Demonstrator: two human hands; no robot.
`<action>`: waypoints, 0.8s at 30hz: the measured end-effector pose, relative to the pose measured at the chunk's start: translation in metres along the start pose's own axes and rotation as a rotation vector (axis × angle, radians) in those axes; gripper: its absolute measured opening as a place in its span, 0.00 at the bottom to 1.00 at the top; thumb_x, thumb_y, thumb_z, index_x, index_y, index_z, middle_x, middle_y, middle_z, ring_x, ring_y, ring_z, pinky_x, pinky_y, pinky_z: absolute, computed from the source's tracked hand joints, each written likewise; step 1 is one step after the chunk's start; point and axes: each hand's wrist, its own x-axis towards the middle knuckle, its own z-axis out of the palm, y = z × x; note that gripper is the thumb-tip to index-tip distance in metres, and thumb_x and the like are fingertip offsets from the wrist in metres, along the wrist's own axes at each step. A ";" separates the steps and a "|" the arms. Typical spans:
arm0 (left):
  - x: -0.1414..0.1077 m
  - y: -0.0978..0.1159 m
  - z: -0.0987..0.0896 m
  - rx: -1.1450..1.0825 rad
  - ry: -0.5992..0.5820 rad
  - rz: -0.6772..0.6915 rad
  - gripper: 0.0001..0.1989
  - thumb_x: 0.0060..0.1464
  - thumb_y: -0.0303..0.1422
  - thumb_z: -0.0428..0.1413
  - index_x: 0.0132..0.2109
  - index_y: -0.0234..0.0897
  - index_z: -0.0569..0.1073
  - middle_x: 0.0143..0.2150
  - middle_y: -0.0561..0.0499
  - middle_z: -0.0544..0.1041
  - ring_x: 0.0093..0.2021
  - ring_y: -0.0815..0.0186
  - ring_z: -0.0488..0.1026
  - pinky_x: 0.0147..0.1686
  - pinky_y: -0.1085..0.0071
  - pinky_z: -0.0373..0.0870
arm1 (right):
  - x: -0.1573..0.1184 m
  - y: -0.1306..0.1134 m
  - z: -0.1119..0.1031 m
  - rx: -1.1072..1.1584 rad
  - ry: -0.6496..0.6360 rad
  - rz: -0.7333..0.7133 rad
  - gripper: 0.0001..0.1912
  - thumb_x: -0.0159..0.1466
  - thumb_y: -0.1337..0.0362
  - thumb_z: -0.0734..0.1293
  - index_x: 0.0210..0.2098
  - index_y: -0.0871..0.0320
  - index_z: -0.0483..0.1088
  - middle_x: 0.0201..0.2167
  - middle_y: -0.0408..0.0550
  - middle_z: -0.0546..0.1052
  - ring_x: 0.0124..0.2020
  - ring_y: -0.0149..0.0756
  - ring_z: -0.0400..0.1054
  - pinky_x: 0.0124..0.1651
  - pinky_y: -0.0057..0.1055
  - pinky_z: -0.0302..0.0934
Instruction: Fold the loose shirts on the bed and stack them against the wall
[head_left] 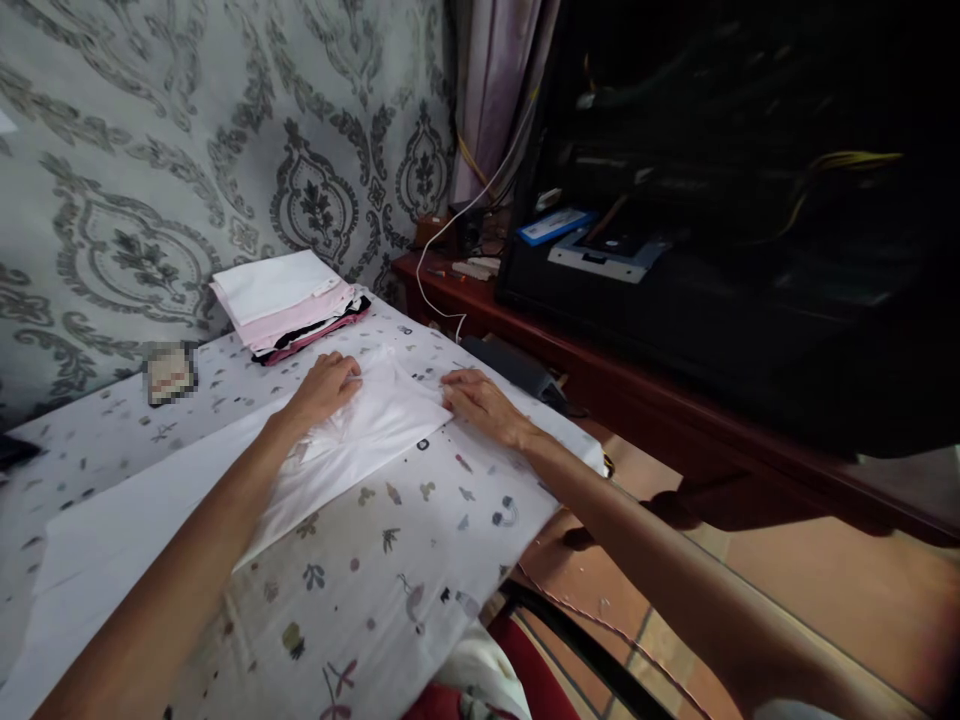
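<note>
A white garment (375, 410) lies stretched over the patterned table cover, long and flat at the near left and creased toward its far end. My left hand (328, 388) rests at the far edge of the creased part, its fingers curled down on the fabric. At the right corner, my right hand (484, 402) has its fingers bent together on the cloth's edge. The fingertips of both hands are partly hidden. Beyond my left hand sits a stack of folded clothes (289, 305), white on top with pink and black layers below.
The printed table cover (390, 540) reaches the patterned wall (315, 190). A small blurred item (171, 375) lies at the left. To the right stand a dark red wooden desk (600, 375), a large black screen or panel (712, 330) and a white cable (421, 262). Below is a tiled floor (825, 580).
</note>
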 end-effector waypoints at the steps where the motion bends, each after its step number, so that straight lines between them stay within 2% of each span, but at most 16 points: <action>1: 0.000 -0.003 0.001 -0.007 0.015 -0.026 0.10 0.61 0.37 0.50 0.46 0.39 0.71 0.46 0.44 0.72 0.50 0.53 0.68 0.50 0.59 0.67 | 0.000 0.001 0.000 -0.007 -0.002 -0.012 0.26 0.73 0.56 0.53 0.30 0.57 0.76 0.50 0.56 0.76 0.58 0.46 0.65 0.64 0.49 0.57; 6: -0.002 -0.007 0.001 0.053 0.029 -0.261 0.17 0.64 0.43 0.48 0.50 0.36 0.69 0.50 0.41 0.74 0.52 0.53 0.71 0.50 0.61 0.67 | 0.000 0.003 0.000 -0.034 -0.020 -0.047 0.26 0.73 0.55 0.53 0.30 0.57 0.75 0.51 0.57 0.75 0.56 0.46 0.67 0.63 0.49 0.58; 8: -0.002 -0.004 0.000 0.069 0.013 -0.315 0.15 0.62 0.43 0.51 0.49 0.37 0.70 0.49 0.42 0.76 0.51 0.54 0.72 0.48 0.63 0.67 | 0.000 0.002 0.000 -0.029 -0.014 -0.042 0.26 0.74 0.55 0.53 0.29 0.57 0.75 0.51 0.56 0.75 0.56 0.46 0.67 0.62 0.48 0.59; 10: -0.002 0.000 -0.002 0.077 0.019 -0.346 0.10 0.61 0.38 0.53 0.46 0.38 0.71 0.46 0.45 0.77 0.49 0.55 0.73 0.46 0.65 0.67 | 0.001 0.002 0.001 -0.019 -0.008 -0.038 0.27 0.74 0.56 0.52 0.29 0.57 0.75 0.50 0.56 0.75 0.55 0.45 0.67 0.63 0.48 0.59; 13: -0.005 0.007 -0.006 0.104 0.090 -0.329 0.06 0.62 0.33 0.51 0.43 0.39 0.71 0.43 0.46 0.78 0.46 0.56 0.74 0.42 0.66 0.66 | 0.001 0.000 0.001 -0.011 0.000 -0.014 0.27 0.74 0.56 0.52 0.29 0.57 0.75 0.50 0.55 0.76 0.55 0.44 0.67 0.63 0.46 0.58; 17: -0.012 0.013 -0.011 0.222 0.157 -0.288 0.09 0.65 0.33 0.47 0.45 0.40 0.72 0.41 0.45 0.79 0.43 0.54 0.75 0.39 0.63 0.65 | 0.001 0.000 0.001 -0.035 -0.016 0.001 0.25 0.74 0.58 0.54 0.30 0.57 0.76 0.50 0.54 0.76 0.56 0.43 0.67 0.64 0.46 0.58; 21: -0.014 0.013 -0.011 0.325 0.170 -0.266 0.10 0.65 0.33 0.48 0.45 0.37 0.72 0.42 0.41 0.79 0.45 0.50 0.75 0.39 0.61 0.65 | 0.000 0.000 0.001 -0.064 -0.027 0.008 0.12 0.66 0.58 0.67 0.29 0.57 0.75 0.53 0.54 0.74 0.57 0.45 0.66 0.62 0.47 0.59; 24: -0.011 0.010 -0.008 0.351 0.146 -0.249 0.10 0.65 0.32 0.47 0.46 0.36 0.72 0.43 0.39 0.79 0.46 0.48 0.74 0.40 0.59 0.67 | -0.001 -0.002 0.002 -0.078 -0.015 0.011 0.05 0.60 0.65 0.70 0.28 0.56 0.74 0.53 0.53 0.74 0.58 0.46 0.66 0.62 0.48 0.59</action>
